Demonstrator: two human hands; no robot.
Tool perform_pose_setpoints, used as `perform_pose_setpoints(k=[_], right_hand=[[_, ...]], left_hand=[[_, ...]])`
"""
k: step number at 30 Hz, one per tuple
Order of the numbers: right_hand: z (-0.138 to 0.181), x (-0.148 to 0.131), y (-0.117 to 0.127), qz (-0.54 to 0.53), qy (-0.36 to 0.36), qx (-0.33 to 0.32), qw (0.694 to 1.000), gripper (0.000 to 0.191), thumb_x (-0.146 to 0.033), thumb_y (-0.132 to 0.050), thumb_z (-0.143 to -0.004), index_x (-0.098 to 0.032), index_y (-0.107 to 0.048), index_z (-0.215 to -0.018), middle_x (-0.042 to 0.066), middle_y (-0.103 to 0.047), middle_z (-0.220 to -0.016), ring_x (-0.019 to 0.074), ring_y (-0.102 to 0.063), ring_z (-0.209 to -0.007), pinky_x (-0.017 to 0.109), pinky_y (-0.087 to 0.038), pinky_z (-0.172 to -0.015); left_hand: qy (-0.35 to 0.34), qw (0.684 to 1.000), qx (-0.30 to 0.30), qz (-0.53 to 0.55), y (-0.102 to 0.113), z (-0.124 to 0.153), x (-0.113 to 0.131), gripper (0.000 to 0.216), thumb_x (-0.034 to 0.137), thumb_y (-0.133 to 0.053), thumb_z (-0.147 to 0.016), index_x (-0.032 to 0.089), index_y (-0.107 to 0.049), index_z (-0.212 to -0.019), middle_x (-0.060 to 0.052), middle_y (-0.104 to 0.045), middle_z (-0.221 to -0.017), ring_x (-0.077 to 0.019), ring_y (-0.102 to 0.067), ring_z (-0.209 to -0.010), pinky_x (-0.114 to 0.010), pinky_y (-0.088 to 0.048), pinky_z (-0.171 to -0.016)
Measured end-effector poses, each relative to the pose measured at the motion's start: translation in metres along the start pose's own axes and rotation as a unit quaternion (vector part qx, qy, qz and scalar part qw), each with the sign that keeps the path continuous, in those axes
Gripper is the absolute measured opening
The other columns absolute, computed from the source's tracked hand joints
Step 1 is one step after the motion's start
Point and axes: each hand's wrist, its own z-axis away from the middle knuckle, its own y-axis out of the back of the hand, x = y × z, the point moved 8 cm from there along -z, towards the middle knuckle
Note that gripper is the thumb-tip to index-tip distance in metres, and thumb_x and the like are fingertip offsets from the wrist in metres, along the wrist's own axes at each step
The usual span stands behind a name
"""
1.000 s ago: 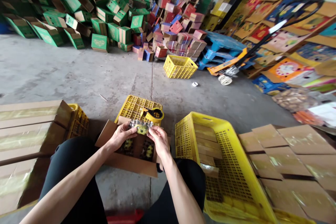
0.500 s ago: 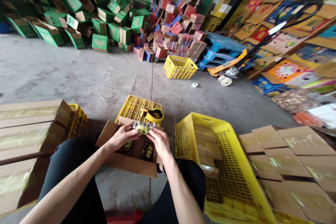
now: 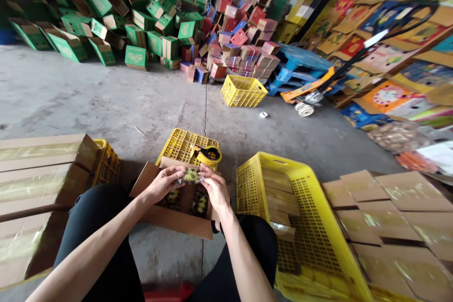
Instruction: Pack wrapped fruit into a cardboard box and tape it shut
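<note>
Both hands hold one small clear plastic packet [image 3: 191,175] with something yellow-green inside, just above an open brown cardboard box [image 3: 173,219]. My left hand [image 3: 163,184] grips the packet's left end and my right hand [image 3: 213,189] grips its right end. Similar yellow-green packets [image 3: 201,204] lie inside the box. A yellow tape dispenser [image 3: 208,155] sits on an upturned yellow crate [image 3: 179,144] right behind the box.
A big yellow crate [image 3: 318,231] holding flat cardboard stands at my right, with taped brown boxes [image 3: 399,217] beyond it. More taped boxes [image 3: 35,170] lie at my left. Green and red cartons, another yellow crate [image 3: 243,90] and a pallet jack [image 3: 311,89] fill the far floor.
The packet has been turned over between my fingers, from flat and facing me to folded edge-on, and lowered slightly toward the box. My arms stayed in place.
</note>
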Motion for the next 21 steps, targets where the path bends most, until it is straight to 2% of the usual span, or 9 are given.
perform_pose_setpoints(k=[4, 7, 10, 14, 17, 21], right_hand=[[0.001, -0.004, 0.000, -0.029, -0.010, 0.006, 1.000, 0.033, -0.044, -0.084, -0.081, -0.028, -0.085, -0.110, 0.007, -0.073, -0.143, 0.0317, -0.063, -0.137, 0.042, -0.060, -0.101], [0.002, -0.001, 0.003, -0.028, -0.029, 0.019, 0.999, 0.047, -0.047, -0.088, -0.081, -0.033, -0.079, -0.125, 0.005, -0.072, -0.144, 0.0286, -0.064, -0.136, 0.038, -0.061, -0.097], [0.002, 0.006, 0.007, -0.002, -0.046, 0.036, 0.998, 0.052, -0.044, -0.093, -0.075, -0.032, -0.078, -0.123, 0.005, -0.078, -0.133, 0.0263, -0.072, -0.123, 0.035, -0.061, -0.092], [0.001, 0.010, 0.008, 0.029, -0.058, 0.028, 0.997, 0.044, -0.049, -0.092, -0.074, -0.026, -0.082, -0.110, 0.006, -0.082, -0.117, 0.0238, -0.077, -0.100, 0.034, -0.060, -0.082], [0.000, 0.008, 0.010, 0.036, -0.048, 0.031, 0.998, 0.040, -0.052, -0.091, -0.074, -0.026, -0.083, -0.104, 0.005, -0.083, -0.112, 0.0225, -0.077, -0.095, 0.033, -0.059, -0.081], [0.000, 0.005, 0.013, 0.048, -0.025, 0.041, 0.998, 0.037, -0.053, -0.088, -0.077, -0.026, -0.083, -0.102, 0.005, -0.083, -0.112, 0.0227, -0.076, -0.097, 0.034, -0.059, -0.084]], left_hand=[[-0.030, 0.999, -0.018, -0.012, -0.007, 0.004, 0.007, 0.044, 0.034, -0.101, -0.070, 0.019, -0.081, -0.106, -0.005, -0.081, -0.104, -0.0173, -0.075, -0.085, -0.027, -0.059, -0.080], [-0.050, 0.998, -0.036, -0.029, -0.011, 0.005, 0.010, 0.047, 0.032, -0.101, -0.069, 0.019, -0.080, -0.109, -0.006, -0.081, -0.102, -0.0177, -0.075, -0.084, -0.028, -0.057, -0.080], [-0.075, 0.994, -0.064, -0.043, -0.017, 0.006, 0.012, 0.047, 0.030, -0.100, -0.071, 0.020, -0.080, -0.113, -0.006, -0.080, -0.111, -0.0196, -0.075, -0.093, -0.030, -0.056, -0.086], [-0.107, 0.990, -0.060, -0.064, -0.017, 0.007, 0.018, 0.052, 0.027, -0.100, -0.069, 0.023, -0.080, -0.118, -0.007, -0.078, -0.125, -0.0232, -0.073, -0.108, -0.032, -0.054, -0.095], [-0.112, 0.989, -0.054, -0.077, -0.017, 0.008, 0.019, 0.056, 0.024, -0.101, -0.066, 0.023, -0.080, -0.118, -0.008, -0.077, -0.128, -0.0247, -0.071, -0.112, -0.032, -0.054, -0.096], [-0.080, 0.992, -0.071, -0.072, -0.021, 0.008, 0.011, 0.057, 0.022, -0.101, -0.066, 0.022, -0.080, -0.119, -0.008, -0.078, -0.124, -0.0250, -0.073, -0.109, -0.032, -0.054, -0.094]])
